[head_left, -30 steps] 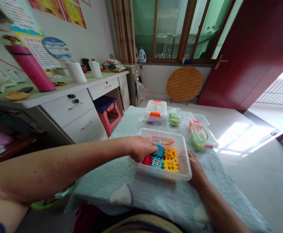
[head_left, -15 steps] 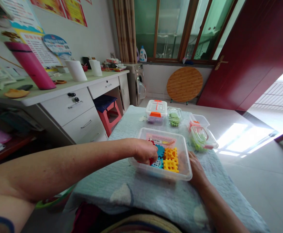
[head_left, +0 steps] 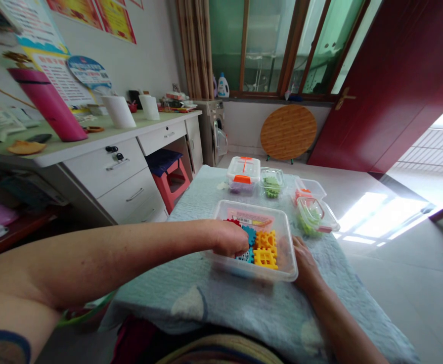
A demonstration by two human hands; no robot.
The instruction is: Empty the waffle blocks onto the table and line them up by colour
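Note:
A clear plastic box (head_left: pixel 261 275) stands on the cloth-covered table in front of me, with several interlocking toy blocks in it. Yellow blocks (head_left: pixel 266 258) lie towards the right inside it, blue blocks (head_left: pixel 249 235) in the middle, and a bit of a red block (head_left: pixel 233 221) shows at the left. My left hand (head_left: pixel 231 239) reaches into the box with its fingers curled down among the blue and red blocks; its fingertips and anything in them are hidden. Outside, my right hand (head_left: pixel 305 260) rests with stretched fingers against the box's right wall.
Behind the box stand a lidded box with orange clips (head_left: pixel 244 174) and a clear container of green pieces (head_left: pixel 271 184). At the right are a container with orange pieces (head_left: pixel 305 192) and another with green pieces (head_left: pixel 310 222). A white desk (head_left: pixel 119 177) runs along the left.
My left hand has shifted slightly within the box, its fingers lower and covering the red piece that showed at them. My right hand stays at the box's side.

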